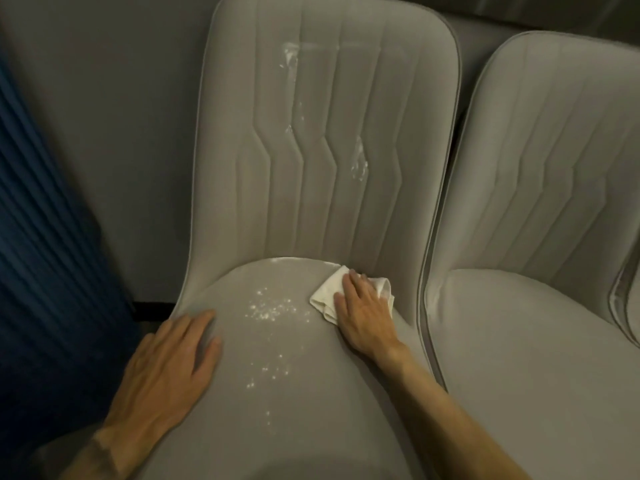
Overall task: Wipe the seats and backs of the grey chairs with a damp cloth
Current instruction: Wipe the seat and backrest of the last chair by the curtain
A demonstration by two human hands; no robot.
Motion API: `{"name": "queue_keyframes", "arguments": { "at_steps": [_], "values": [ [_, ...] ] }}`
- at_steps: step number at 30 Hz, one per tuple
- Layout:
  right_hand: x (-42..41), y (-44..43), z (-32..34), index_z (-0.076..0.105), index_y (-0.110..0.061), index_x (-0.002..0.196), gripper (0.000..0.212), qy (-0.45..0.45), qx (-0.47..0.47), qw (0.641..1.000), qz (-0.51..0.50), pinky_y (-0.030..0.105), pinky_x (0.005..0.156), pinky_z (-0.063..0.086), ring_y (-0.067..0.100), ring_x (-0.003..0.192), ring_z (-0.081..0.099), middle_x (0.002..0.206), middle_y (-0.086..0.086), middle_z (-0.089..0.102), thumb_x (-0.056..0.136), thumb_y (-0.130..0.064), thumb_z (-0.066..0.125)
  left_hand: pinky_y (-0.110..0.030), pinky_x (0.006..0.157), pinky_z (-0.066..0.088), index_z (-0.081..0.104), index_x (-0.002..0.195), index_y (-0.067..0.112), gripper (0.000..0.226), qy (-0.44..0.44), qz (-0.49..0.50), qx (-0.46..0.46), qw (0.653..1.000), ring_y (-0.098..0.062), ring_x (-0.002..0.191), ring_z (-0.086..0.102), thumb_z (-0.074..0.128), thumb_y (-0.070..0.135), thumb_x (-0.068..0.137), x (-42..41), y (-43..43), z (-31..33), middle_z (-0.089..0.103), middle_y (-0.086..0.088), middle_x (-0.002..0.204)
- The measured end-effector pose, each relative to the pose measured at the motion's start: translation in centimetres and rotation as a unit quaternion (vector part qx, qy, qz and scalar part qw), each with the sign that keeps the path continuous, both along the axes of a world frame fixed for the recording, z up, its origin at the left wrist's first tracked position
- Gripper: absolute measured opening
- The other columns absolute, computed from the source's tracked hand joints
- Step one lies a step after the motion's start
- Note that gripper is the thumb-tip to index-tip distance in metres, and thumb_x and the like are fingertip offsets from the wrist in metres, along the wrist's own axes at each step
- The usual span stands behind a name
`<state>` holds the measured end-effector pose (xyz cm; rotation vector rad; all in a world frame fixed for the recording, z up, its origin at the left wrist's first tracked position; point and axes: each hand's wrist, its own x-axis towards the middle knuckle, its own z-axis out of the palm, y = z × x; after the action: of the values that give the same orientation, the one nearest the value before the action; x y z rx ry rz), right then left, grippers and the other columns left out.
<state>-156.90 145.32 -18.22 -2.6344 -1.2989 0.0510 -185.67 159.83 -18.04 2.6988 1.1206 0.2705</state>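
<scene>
A grey padded chair (311,188) fills the middle of the view, with a stitched back and a rounded seat. Wet shiny streaks mark its back, and small glistening droplets dot the seat's middle. A folded white cloth (329,292) lies at the seat's rear right, close to the backrest. My right hand (363,313) presses flat on the cloth with straight fingers and covers much of it. My left hand (173,368) rests open on the seat's left front edge.
A second grey chair (540,237) stands close on the right, and the edge of a third (627,299) shows at the far right. A dark blue pleated curtain (45,237) hangs at the left. A grey wall (104,81) lies behind.
</scene>
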Motion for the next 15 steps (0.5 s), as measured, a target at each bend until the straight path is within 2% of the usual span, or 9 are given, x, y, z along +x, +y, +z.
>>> {"name": "queue_keyframes", "arguments": {
  "at_steps": [2, 6, 8, 11, 15],
  "values": [
    [0.4, -1.8, -0.6, 0.036, -0.012, 0.156, 0.052, -0.002, 0.021, 1.000, 0.003, 0.043, 0.123, 0.025, 0.028, 0.152, 0.028, 0.166, 0.008, 0.031, 0.112, -0.038, 0.028, -0.042, 0.105, 0.045, 0.047, 0.154, 0.027, 0.081, 0.002, 0.003, -0.008, 1.000, -0.020, 0.129, 0.056, 0.012, 0.065, 0.093, 0.1, 0.0, 0.2, 0.058, 0.006, 0.146],
    [0.8, 0.8, -0.2, 0.051, -0.010, 0.142, 0.044, -0.014, 0.020, 0.998, -0.049, 0.044, 0.120, 0.029, 0.028, 0.138, 0.044, 0.152, 0.009, 0.049, 0.110, -0.033, 0.032, -0.041, 0.109, 0.043, 0.044, 0.157, 0.030, 0.083, 0.005, 0.008, -0.016, 1.000, -0.016, 0.131, 0.054, 0.009, 0.067, 0.092, 0.1, 0.0, 0.4, 0.056, 0.010, 0.147],
    [0.6, 3.4, 0.4, 0.050, -0.009, 0.140, 0.043, -0.014, 0.011, 0.999, -0.034, 0.043, 0.118, 0.027, 0.028, 0.138, 0.044, 0.150, 0.010, 0.050, 0.110, -0.032, 0.030, -0.041, 0.112, 0.041, 0.039, 0.159, 0.033, 0.086, 0.012, 0.005, -0.015, 1.000, -0.014, 0.133, 0.051, 0.003, 0.069, 0.090, 0.2, 0.0, 0.5, 0.053, 0.012, 0.149],
    [0.9, 3.4, 0.4, 0.042, -0.010, 0.149, 0.048, -0.027, -0.008, 1.000, -0.007, 0.043, 0.120, 0.020, 0.026, 0.144, 0.038, 0.158, 0.007, 0.042, 0.111, -0.035, 0.026, -0.042, 0.116, 0.038, 0.035, 0.161, 0.034, 0.092, 0.025, 0.009, -0.015, 1.000, -0.016, 0.137, 0.050, -0.003, 0.070, 0.085, 0.2, -0.1, 0.7, 0.051, 0.011, 0.152],
    [0.9, 1.1, -0.6, 0.047, -0.012, 0.148, 0.052, -0.042, -0.005, 0.995, -0.090, 0.043, 0.119, 0.030, 0.027, 0.142, 0.041, 0.155, 0.006, 0.045, 0.110, -0.040, 0.025, -0.050, 0.105, 0.046, 0.053, 0.153, 0.025, 0.088, 0.013, 0.014, -0.028, 0.999, -0.029, 0.124, 0.062, 0.012, 0.067, 0.088, 0.5, -0.3, 1.1, 0.065, -0.002, 0.138]
  ]
}}
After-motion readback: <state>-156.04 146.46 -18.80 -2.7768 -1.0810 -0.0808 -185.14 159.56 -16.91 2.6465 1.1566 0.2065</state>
